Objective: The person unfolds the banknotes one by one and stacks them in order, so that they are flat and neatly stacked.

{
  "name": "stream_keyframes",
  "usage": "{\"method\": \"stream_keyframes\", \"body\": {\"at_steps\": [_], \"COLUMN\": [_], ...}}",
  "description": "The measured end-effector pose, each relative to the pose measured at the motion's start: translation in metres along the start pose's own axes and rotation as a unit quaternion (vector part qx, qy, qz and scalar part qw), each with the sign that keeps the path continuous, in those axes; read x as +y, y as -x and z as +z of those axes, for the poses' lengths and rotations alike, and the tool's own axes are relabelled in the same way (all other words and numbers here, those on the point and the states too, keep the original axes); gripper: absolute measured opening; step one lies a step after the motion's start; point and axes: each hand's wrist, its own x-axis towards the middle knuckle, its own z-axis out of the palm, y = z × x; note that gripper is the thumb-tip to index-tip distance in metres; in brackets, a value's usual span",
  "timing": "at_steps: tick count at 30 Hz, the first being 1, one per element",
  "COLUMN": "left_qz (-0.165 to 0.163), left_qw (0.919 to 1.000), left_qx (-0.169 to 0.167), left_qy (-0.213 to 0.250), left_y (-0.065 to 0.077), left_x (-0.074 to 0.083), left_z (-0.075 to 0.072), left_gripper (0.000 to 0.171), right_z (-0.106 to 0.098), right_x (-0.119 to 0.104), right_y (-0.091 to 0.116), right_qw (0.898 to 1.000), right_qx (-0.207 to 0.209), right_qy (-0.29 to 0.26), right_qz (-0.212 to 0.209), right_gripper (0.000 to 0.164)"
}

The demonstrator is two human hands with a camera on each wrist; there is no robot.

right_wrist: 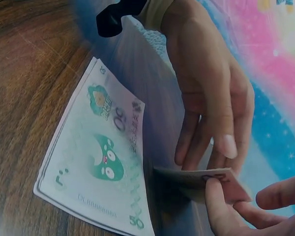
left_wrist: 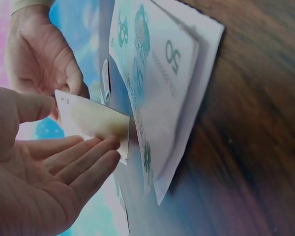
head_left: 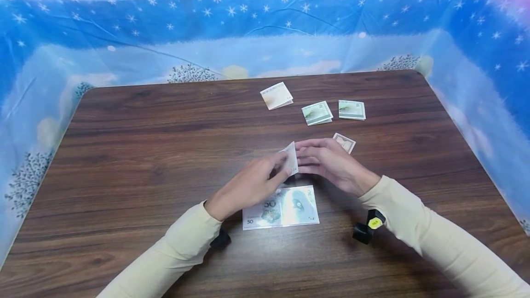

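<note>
Head view puts the folded banknote [head_left: 293,162] above the table [head_left: 124,174], around its middle, upright between both hands and well short of the far edge. The likeliest trouble is a slip or a skewed crease, which uneven pressure from the two hands on thin paper could cause. A low sweep might also nudge the 50 banknote [head_left: 269,220], lying just on the near side, or the small banknote [head_left: 345,142] beside the right hand [head_left: 333,164], toward the table's far right corner.

As for grip, the right hand pinches the folded banknote narrowly, thumb on one face and fingers beyond. The left hand [head_left: 252,180] looks loose: thumb well apart from nearly straight fingers, which touch the paper; how firmly they press, I cannot tell.
</note>
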Motion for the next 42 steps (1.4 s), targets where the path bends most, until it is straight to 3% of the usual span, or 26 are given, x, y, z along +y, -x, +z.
{"method": "stream_keyframes", "body": {"at_steps": [5, 10, 18, 25, 30, 37, 42], "left_qz": [-0.004, -0.005, -0.037, -0.061, -0.067, -0.076, -0.088], "left_qw": [0.9981, 0.9932, 0.9723, 0.9467, 0.9348, 0.9300, 0.9290], "left_qx": [0.033, 0.072, 0.144, 0.145, 0.137, 0.131, 0.155], "left_qy": [0.052, 0.092, 0.180, 0.281, 0.321, 0.335, 0.324], "left_y": [-0.001, -0.001, 0.000, 0.006, 0.012, 0.019, 0.024], "left_x": [0.000, 0.000, 0.002, 0.004, 0.007, 0.009, 0.008], "left_z": [-0.001, -0.002, -0.004, -0.008, -0.010, -0.012, -0.014], "left_gripper": [0.054, 0.045, 0.035, 0.029, 0.028, 0.032, 0.034], "right_z": [0.005, 0.011, 0.016, 0.024, 0.031, 0.033, 0.030], "right_x": [0.000, -0.001, -0.002, -0.002, -0.001, -0.003, -0.004], "right_y": [0.001, 0.003, 0.010, 0.017, 0.020, 0.024, 0.027], "right_qw": [1.000, 0.999, 0.998, 0.996, 0.993, 0.991, 0.986], "right_qx": [-0.016, -0.022, -0.038, -0.038, -0.010, 0.002, 0.024], "right_qy": [-0.020, -0.033, 0.005, 0.034, 0.064, 0.084, 0.113], "right_qz": [-0.004, -0.015, -0.041, -0.077, -0.098, -0.107, -0.117], "right_gripper": [0.042, 0.044, 0.053, 0.058, 0.056, 0.055, 0.051]}}
